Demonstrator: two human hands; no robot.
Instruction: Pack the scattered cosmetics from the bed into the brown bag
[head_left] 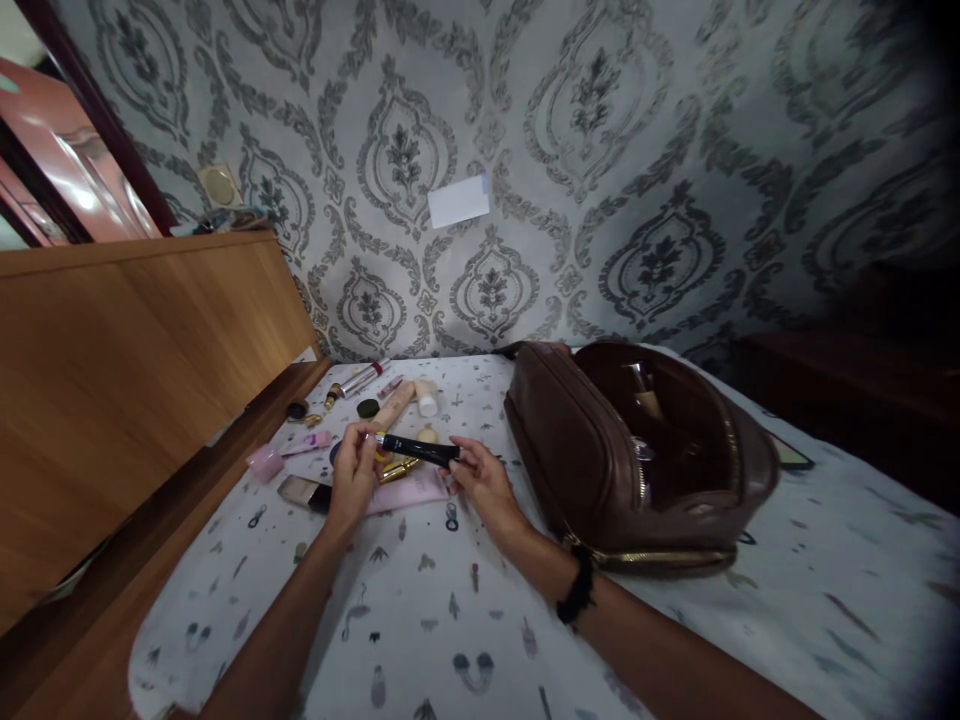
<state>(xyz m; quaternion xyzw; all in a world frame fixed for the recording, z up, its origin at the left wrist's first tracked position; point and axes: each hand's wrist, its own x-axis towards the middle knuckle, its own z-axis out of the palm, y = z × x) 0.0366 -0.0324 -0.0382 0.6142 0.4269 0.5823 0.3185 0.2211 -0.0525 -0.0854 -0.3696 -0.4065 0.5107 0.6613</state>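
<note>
Both hands are on one black tube (417, 450), held level just above the bed (420, 600) amid the scattered cosmetics. Left hand (352, 478) pinches the left end with fingertips, where a gold band shows. Right hand (480, 475) grips the right end, fingers curled round it. Whether the left end is a cap or the body, I can't tell.

Risks as I see them:
- Grip is fingertip-only on the left. If the two ends part suddenly, the loose piece could drop into the clutter below: a gold tube (397, 470) and a pink pouch (409, 492) lie right under the hands, easy to lose a small cap among them.
- If the tube holds liquid or cream, pulling it apart level over the printed sheet could smear the fabric.
- The bed is soft. Round items near the far left, a lipstick (360, 380) and a beige tube (394, 405), sit close to the gap by the wooden headboard (150, 350); leaning weight on the mattress could roll them in.
- A glass-looking bottle (304, 492) lies just left of the left wrist; an elbow shift could knock it toward the edge.
- The brown bag (600, 450) stands open on the right, touching nothing, well within reach of the right forearm; a sweep could tip it.
</note>
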